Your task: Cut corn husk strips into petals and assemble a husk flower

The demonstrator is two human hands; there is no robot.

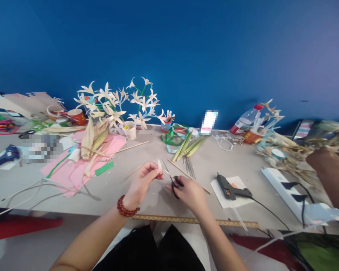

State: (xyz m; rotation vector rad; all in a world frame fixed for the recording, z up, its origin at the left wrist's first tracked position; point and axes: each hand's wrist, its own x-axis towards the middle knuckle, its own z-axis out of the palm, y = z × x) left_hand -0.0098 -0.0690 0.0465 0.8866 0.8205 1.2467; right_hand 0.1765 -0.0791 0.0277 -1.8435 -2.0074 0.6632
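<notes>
My left hand (149, 175), with a red bead bracelet at the wrist, pinches a small pale petal-shaped piece (159, 166) that stands upright from the fingertips. In my right hand (190, 191) is a pair of scissors (174, 182) with black handles. Their blades look parted and point at the pale piece; whether they touch it I cannot tell. Just beyond the hands lie a thin wooden stick (190, 177), several dark wires (190, 168) and green-yellow husk strips (186, 147).
White husk flowers (107, 94) stand in cups at the back. Corn husks (94, 139) lie on pink paper (64, 175) at left. A black glue gun (228, 186), a power strip (282, 192) and another person's hand (326, 162) are to the right.
</notes>
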